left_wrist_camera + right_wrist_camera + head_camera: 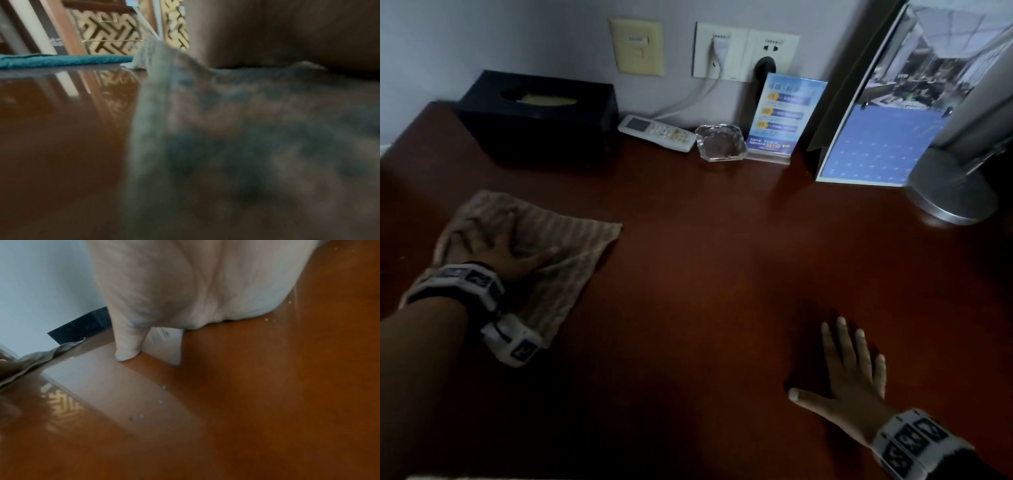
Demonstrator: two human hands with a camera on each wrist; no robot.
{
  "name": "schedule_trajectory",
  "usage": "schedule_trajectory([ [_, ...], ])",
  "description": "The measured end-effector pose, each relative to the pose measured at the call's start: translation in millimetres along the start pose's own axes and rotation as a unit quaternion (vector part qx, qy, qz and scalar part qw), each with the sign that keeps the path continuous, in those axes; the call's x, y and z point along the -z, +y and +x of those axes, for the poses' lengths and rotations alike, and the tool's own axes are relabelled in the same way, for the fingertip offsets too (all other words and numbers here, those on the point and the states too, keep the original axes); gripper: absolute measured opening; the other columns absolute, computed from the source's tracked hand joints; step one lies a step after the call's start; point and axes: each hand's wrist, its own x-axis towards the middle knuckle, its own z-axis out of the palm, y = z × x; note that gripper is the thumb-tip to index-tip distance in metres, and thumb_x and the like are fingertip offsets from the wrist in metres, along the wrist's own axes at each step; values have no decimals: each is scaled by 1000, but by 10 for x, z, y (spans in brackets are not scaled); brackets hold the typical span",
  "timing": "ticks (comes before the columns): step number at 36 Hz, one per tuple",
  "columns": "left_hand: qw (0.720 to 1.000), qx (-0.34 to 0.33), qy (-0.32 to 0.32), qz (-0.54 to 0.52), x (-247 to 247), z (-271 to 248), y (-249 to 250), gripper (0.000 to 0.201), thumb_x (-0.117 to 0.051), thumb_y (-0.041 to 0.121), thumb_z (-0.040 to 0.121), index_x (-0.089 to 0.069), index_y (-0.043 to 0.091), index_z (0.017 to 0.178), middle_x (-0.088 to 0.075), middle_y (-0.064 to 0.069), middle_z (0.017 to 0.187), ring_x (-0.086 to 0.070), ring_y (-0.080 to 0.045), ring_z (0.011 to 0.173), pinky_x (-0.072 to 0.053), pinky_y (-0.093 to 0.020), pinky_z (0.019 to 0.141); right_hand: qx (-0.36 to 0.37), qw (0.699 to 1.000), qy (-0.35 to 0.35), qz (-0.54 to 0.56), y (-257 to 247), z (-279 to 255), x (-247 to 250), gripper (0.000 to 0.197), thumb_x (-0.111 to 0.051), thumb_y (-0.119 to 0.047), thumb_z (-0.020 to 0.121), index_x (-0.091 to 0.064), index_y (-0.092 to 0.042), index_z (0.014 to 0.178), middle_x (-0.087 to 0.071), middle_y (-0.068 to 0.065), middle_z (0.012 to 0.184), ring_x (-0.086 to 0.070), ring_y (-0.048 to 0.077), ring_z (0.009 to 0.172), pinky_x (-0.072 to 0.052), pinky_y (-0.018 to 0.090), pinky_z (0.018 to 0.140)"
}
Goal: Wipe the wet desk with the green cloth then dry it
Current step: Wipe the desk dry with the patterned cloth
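My left hand [510,240] lies flat with spread fingers on a striped beige-grey cloth [571,240], pressing it onto the dark red-brown desk [705,274] at the left. The left wrist view shows this cloth [246,129] blurred and close under the palm, and a teal-green cloth [61,60] lying flat farther off on the desk. The green cloth is out of the head view. My right hand [839,363] rests open, palm down, on bare desk at the lower right and holds nothing. Small droplets [162,394] dot the glossy surface near its thumb [127,344].
Along the wall stand a black tissue box [541,113], a white remote [657,133], a glass ashtray [720,142], a blue sign stand [780,120], a propped folder [876,120] and a metal lamp base [952,185]. Cables hang from wall sockets [743,51].
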Motion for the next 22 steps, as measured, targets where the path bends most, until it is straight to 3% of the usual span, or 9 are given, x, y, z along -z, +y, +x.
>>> schedule_trajectory([
  [4, 1000, 12, -3, -19, -2, -158, 147, 132, -29, 99, 33, 15, 43, 145, 27, -8, 154, 17, -36, 142, 4, -53, 116, -12, 1000, 6, -3, -20, 2, -1, 129, 12, -100, 16, 53, -31, 117, 65, -9, 120, 49, 24, 124, 21, 50, 108],
  [8, 990, -111, 46, 74, -183, -307, 414, 133, 1, 101, 35, 15, 33, 148, 18, -8, 157, 10, -35, 144, 2, -51, 116, -17, 1000, 24, -5, -2, 41, -34, 127, 8, -102, 21, 53, -32, 117, 65, -8, 121, 48, 24, 124, 19, 51, 109],
  [10, 987, -138, 33, 80, -306, -477, 627, 128, -8, 95, 43, 8, 27, 150, 13, -14, 157, 6, -39, 143, 0, -50, 116, -12, 999, 38, 1, 25, 62, -69, 121, -14, -99, 45, 49, -31, 122, 62, -7, 126, 47, 23, 125, 18, 51, 111],
  [12, 987, -145, -1, 65, -443, -676, 860, 128, -14, 94, 40, 12, 33, 149, 19, -16, 155, 14, -41, 142, 1, -56, 114, -10, 999, 53, 8, 48, 82, -99, 116, -33, -89, 64, 46, -30, 126, 58, -6, 129, 46, 22, 125, 16, 52, 112],
  [15, 982, -161, -57, 75, -667, -1004, 1159, 113, -28, 96, 51, 28, 50, 138, 33, -7, 152, 26, -37, 139, 4, -71, 105, -5, 997, 73, 16, 67, 107, -131, 115, -39, -85, 69, 45, -31, 125, 56, -5, 132, 44, 22, 128, 15, 52, 112],
  [17, 978, -176, -86, 78, -805, -1290, 1357, 109, -39, 91, 59, 28, 52, 136, 35, -5, 151, 28, -35, 139, 7, -76, 99, -5, 996, 83, 19, 82, 122, -142, 116, -39, -85, 69, 44, -29, 127, 54, -4, 134, 40, 25, 132, 13, 53, 113],
  [22, 964, -229, -90, 104, -1147, -1916, 1624, 110, -44, 88, 61, 25, 51, 139, 39, -6, 149, 32, -35, 137, 14, -78, 93, -3, 995, 101, 23, 69, 132, -134, 117, -46, -80, 73, 32, -25, 142, 45, 1, 143, 33, 29, 138, 11, 53, 113],
])
